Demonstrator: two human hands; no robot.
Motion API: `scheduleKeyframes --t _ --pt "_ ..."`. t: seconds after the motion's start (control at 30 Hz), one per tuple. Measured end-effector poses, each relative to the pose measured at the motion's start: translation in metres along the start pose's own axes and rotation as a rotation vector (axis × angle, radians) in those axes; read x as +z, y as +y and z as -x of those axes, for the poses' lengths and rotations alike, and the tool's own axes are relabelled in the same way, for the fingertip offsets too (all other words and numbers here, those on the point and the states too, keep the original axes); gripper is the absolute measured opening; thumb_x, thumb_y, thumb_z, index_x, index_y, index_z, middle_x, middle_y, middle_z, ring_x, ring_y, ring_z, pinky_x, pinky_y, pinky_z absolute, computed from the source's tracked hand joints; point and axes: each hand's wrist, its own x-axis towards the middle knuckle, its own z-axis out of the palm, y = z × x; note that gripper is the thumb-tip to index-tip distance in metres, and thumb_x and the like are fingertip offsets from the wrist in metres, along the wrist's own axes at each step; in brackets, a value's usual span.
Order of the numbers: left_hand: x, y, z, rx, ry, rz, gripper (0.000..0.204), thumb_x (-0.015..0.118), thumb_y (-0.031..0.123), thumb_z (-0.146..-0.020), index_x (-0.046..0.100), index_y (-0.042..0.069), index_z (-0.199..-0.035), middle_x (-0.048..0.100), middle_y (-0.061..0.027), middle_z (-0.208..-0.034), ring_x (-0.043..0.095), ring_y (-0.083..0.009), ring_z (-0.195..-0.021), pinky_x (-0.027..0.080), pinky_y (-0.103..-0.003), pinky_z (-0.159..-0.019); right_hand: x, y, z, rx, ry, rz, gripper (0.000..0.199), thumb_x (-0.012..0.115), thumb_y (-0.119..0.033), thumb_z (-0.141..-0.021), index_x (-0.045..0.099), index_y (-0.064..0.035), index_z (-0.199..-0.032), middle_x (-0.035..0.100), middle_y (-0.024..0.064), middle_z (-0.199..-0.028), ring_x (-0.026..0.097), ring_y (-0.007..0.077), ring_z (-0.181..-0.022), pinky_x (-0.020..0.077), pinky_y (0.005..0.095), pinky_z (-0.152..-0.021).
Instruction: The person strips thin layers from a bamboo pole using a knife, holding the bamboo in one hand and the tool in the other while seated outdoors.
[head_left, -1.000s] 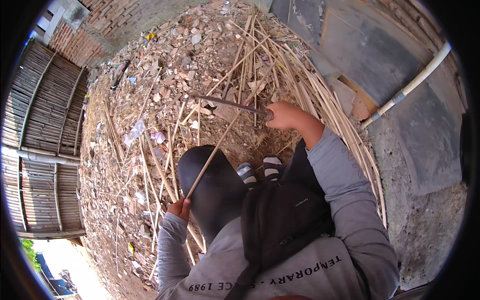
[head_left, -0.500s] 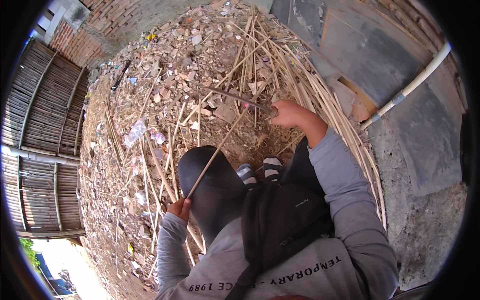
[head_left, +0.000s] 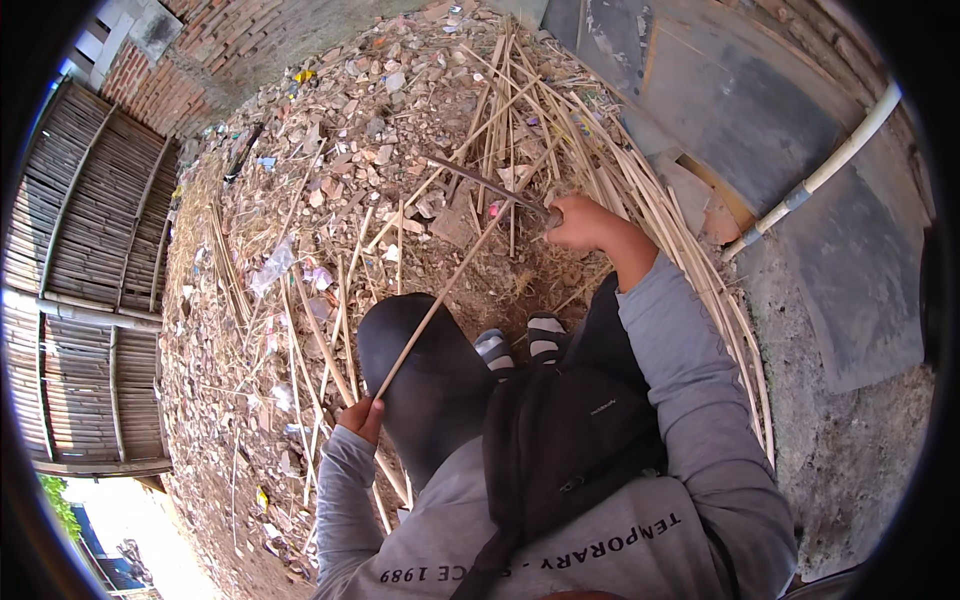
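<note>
My left hand [head_left: 362, 418] is closed around the near end of a thin bamboo strip [head_left: 425, 335]. The strip slants up and away to the right, passing over my left knee. In my right hand [head_left: 582, 222] is the handle of a long dark-bladed knife [head_left: 478, 180], its blade pointing left and slightly away from me. Blade and strip cross a little left of my right hand; they appear to touch. My right fingers hide most of the handle.
Several loose bamboo strips [head_left: 490, 110] lie in a heap ahead, and more curve along my right side [head_left: 690, 260]. Rubble and plastic scraps [head_left: 270, 265] cover the ground. A bamboo fence [head_left: 80, 210] stands left; grey sheets [head_left: 740, 90] and a pipe [head_left: 845, 150] stand right.
The knife has shifted slightly, its blade tip now farther away from me and a little to the right. My left hand keeps its hold on the bamboo strip, almost unmoved.
</note>
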Motion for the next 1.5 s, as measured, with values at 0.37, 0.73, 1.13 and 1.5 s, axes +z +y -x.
scheduleKeyframes --t 0.37,0.73,1.13,1.5 --pt "-0.001 -0.011 -0.003 -0.179 -0.106 0.273 0.047 0.053 0.039 -0.096 0.061 -0.005 -0.108 0.064 -0.0055 -0.087 0.054 -0.0134 -0.084 0.044 -0.028 -0.078 -0.003 0.002 -0.003 0.058 -0.031 -0.035 0.053 0.073 -0.031 -0.072 0.06 0.0017 -0.112 0.065 0.0213 -0.097 0.062 0.0346 -0.094 0.0485 0.0401 -0.08" --pt "0.007 -0.028 -0.003 -0.168 -0.038 0.297 0.047 0.051 0.045 -0.096 0.061 0.0 -0.088 0.05 0.0026 -0.07 0.044 -0.008 -0.067 0.038 -0.026 -0.061 -0.009 -0.004 0.011 -0.03 0.042 -0.072 0.051 0.074 -0.032 -0.072 0.06 0.0031 -0.106 0.065 0.0218 -0.086 0.064 0.034 -0.083 0.0487 0.04 -0.074" --pt "-0.002 -0.009 -0.004 -0.22 -0.132 0.261 0.046 0.055 0.039 -0.095 0.062 -0.004 -0.108 0.064 -0.0049 -0.088 0.055 -0.0132 -0.084 0.044 -0.027 -0.078 0.0 -0.002 0.001 0.004 0.021 0.0 0.045 0.074 -0.033 -0.07 0.063 0.0006 -0.099 0.065 0.0225 -0.089 0.063 0.0369 -0.086 0.0487 0.0417 -0.075" --pt "-0.001 -0.016 -0.005 -0.19 -0.152 0.307 0.044 0.053 0.038 -0.096 0.063 -0.004 -0.103 0.062 -0.0037 -0.083 0.054 -0.0112 -0.081 0.043 -0.026 -0.074 -0.014 -0.003 0.005 0.022 0.034 -0.083 0.051 0.075 -0.032 -0.07 0.061 0.0018 -0.105 0.064 0.023 -0.091 0.062 0.037 -0.088 0.048 0.042 -0.076"
